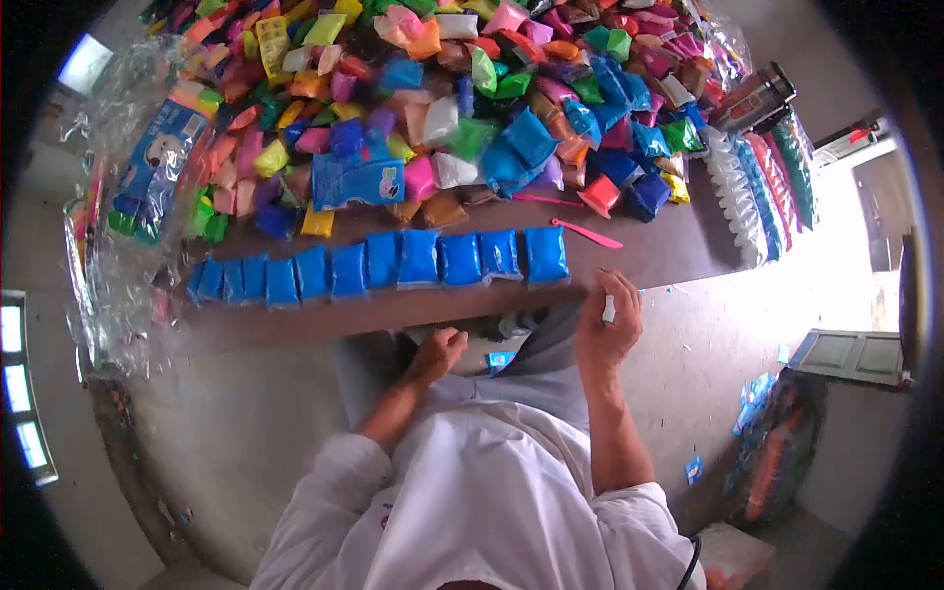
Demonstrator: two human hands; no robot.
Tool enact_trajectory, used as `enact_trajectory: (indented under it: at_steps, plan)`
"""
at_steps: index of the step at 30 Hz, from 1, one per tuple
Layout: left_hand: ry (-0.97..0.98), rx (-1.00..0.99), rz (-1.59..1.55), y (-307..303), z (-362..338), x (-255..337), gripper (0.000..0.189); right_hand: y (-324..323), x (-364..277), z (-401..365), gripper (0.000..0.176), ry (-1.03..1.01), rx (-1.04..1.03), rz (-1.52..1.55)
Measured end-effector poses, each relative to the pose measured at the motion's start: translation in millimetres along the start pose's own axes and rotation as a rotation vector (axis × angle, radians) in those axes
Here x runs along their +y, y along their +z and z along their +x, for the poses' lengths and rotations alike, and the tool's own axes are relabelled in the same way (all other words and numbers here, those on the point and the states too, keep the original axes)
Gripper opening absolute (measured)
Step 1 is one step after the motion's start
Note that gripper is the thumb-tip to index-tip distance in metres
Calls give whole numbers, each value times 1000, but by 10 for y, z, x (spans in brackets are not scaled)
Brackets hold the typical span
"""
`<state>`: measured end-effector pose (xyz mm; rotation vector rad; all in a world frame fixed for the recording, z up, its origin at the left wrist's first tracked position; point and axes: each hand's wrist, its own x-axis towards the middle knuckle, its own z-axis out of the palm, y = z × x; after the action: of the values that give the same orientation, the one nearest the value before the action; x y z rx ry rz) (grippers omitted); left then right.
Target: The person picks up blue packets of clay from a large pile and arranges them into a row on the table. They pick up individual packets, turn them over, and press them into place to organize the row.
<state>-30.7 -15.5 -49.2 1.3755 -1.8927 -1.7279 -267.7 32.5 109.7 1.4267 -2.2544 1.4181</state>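
Note:
Just off the table's front edge, my left hand [439, 354] is closed above my lap, and what it holds, if anything, is hidden. My right hand [612, 320] is at the table edge with its fingers bent round a small white piece [609, 309]. Beyond the hands, a row of blue packets [348, 268] lies side by side along the front of the table [649, 261]. The rightmost blue packet [547, 255] is up and to the left of my right hand. A pink plastic tool [588, 233] lies behind that hand.
A large heap of coloured packets [472, 138] covers the back of the table. Clear plastic wrapping [123, 285] hangs at the left. A dark cup [755, 98] and strips of packets [739, 197] are at the right. Wrappers [754, 398] lie on the floor.

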Motion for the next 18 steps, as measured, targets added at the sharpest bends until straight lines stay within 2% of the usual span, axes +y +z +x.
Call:
enact_trajectory:
  at_steps: [5, 7, 9, 11, 14, 18]
  plan:
    - [70, 23, 6, 21, 20, -35, 33, 3, -59, -72, 25, -23, -44, 44]
    - [92, 33, -1, 34, 23, -20, 33, 6, -187, -74, 24, -109, -96, -12]
    - [14, 71, 102, 84, 58, -101, 32, 44, -335, -85, 25, -191, -164, 0]
    - [61, 142, 159, 108, 58, -111, 31, 129, -498, -88, 28, -278, -230, 11]
    - [-1, 100, 113, 74, 31, -44, 32, 293, -739, -76, 43, -340, -432, -72]
    - [2, 103, 124, 49, 25, -30, 33, 455, -877, 37, 52, -402, -508, -87]
